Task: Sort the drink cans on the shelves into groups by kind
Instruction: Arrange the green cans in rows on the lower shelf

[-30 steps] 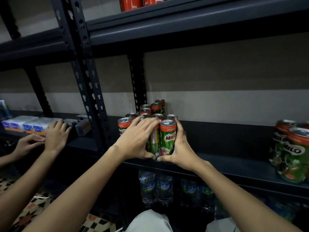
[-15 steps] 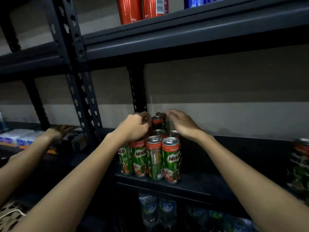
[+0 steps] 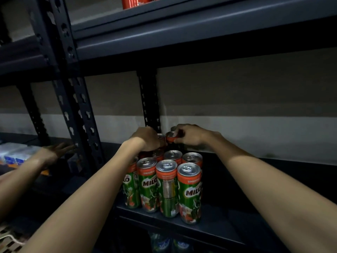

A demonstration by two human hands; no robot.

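Observation:
Several green and orange Milo cans (image 3: 167,187) stand packed together at the left end of the dark middle shelf (image 3: 215,229). Both of my hands reach over the front rows to the back of the cluster. My left hand (image 3: 145,138) is curled over the top of a rear Milo can (image 3: 161,136). My right hand (image 3: 189,134) grips the rim of another rear Milo can (image 3: 171,136). The bodies of those rear cans are hidden behind the front rows.
Red cans (image 3: 135,2) stand on the upper shelf. A perforated upright post (image 3: 76,114) divides the shelving. Beyond it, another person's hand (image 3: 54,152) reaches toward white and blue packs (image 3: 15,154). Water bottles (image 3: 162,242) sit on the shelf below.
My hands left the front cans and moved up and back to the rear cans, curling on their tops. The view came closer; the right-hand Milo cans dropped out of sight.

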